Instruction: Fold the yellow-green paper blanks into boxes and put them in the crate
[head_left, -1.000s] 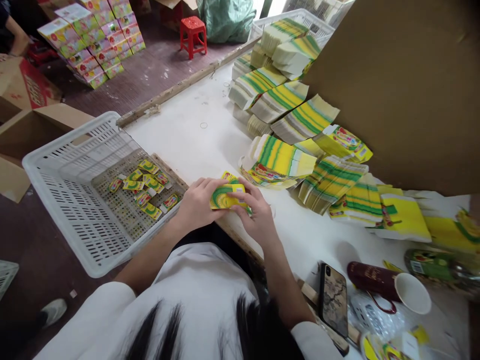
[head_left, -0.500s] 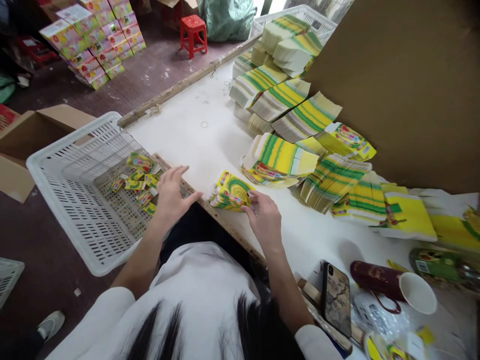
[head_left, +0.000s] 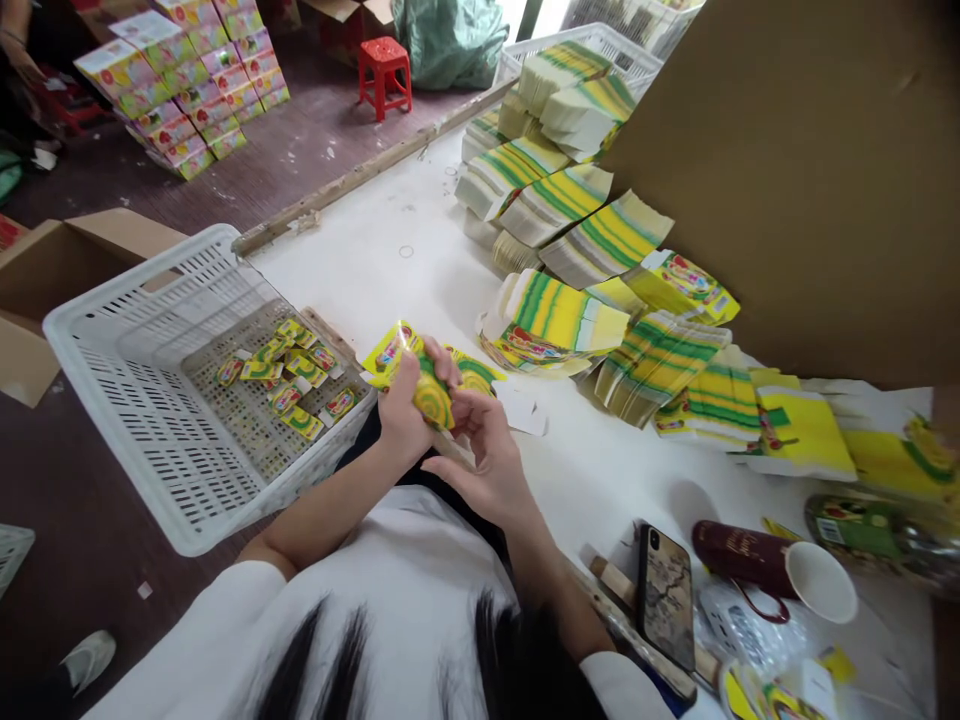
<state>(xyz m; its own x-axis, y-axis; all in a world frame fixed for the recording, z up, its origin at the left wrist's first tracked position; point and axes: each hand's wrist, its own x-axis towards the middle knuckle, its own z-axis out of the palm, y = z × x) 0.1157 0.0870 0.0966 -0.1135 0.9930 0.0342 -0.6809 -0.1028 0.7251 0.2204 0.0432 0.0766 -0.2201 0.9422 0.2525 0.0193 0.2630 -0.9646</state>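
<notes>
My left hand (head_left: 409, 410) is closed around a glossy yellow-and-green printed packet (head_left: 391, 352), held above the table's front edge. A green swirl shows on its lower end, and the fingers cover its middle. Close against that end is my right hand (head_left: 484, 450), with its thumb spread away and its fingers loosely bent; whether the fingertips touch the packet is hard to tell. Behind the hands, another yellow-and-green printed piece (head_left: 476, 372) lies on the white table (head_left: 360, 265), beside a white flap of card (head_left: 523, 408).
To the left, a white plastic basket (head_left: 124, 400) holds several small yellow packets (head_left: 300, 370). Stacks of printed card sleeves (head_left: 574, 315) line the table's far side against a brown board (head_left: 787, 190). A phone (head_left: 667, 595) and a tipped maroon mug (head_left: 739, 548) lie at right.
My left hand has come right from beside the basket and now grips a packet. My right hand has left the printed piece on the table and moved left and nearer. More packets show in the basket.
</notes>
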